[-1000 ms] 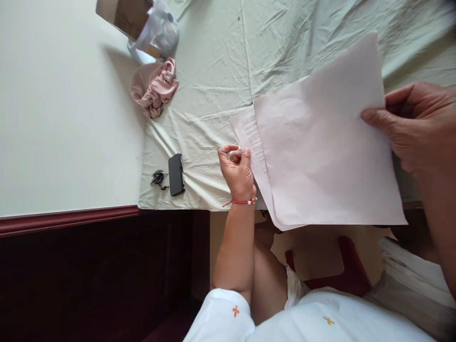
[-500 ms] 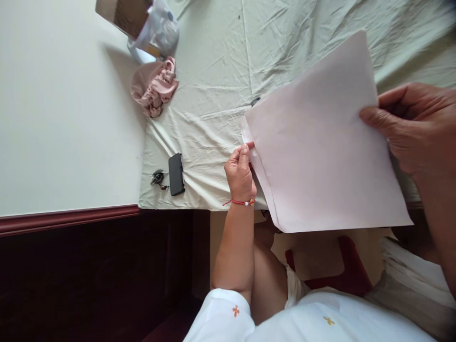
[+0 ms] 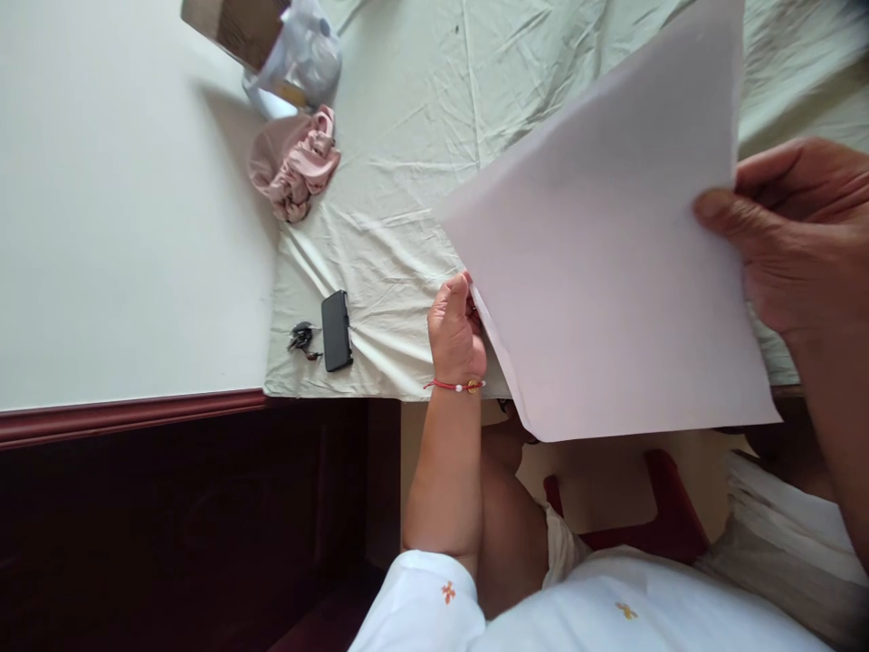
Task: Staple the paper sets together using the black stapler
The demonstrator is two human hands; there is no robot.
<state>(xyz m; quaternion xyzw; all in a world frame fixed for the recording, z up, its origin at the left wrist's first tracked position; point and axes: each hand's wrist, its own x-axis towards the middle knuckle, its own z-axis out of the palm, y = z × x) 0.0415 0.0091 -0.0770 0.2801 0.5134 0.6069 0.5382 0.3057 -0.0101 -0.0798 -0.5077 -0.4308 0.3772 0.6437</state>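
At far left stands a white wall (image 3: 122,199). Beside it, at the upper edge of the view, sits a brown cardboard box (image 3: 237,32); its contents are out of sight. Adjoining the box on the right is a translucent plastic bag (image 3: 316,54). The bag contains crumpled clear material and, low down, a small yellowish item that cannot be identified. Just below the bag lies a gathered pink fabric item (image 3: 299,172).

These items are positioned along the left side of the bench (image 3: 394,190), which is covered by a creased pale green cloth. Near its front left corner lie a coiled black cable (image 3: 300,338) and, just right of it, a black smartphone (image 3: 335,330).

Next is the left hand (image 3: 456,330), with a red beaded bracelet (image 3: 459,387) at the wrist. Its fingers are curled at the left edge of the paper (image 3: 611,272), the fingertips meeting that edge. Whether this grip is clamped on the paper or only touches it cannot be told.

The paper is held tilted between the two hands, above the front of the bench, blank face visible. A narrow strip of a second layer shows along its left edge; the sheets cannot be counted. Below the paper, a red stool (image 3: 669,507) is partly visible.

At far right, the right hand (image 3: 805,235) is clamped on the paper's right edge: thumb on the near face, fingers behind.
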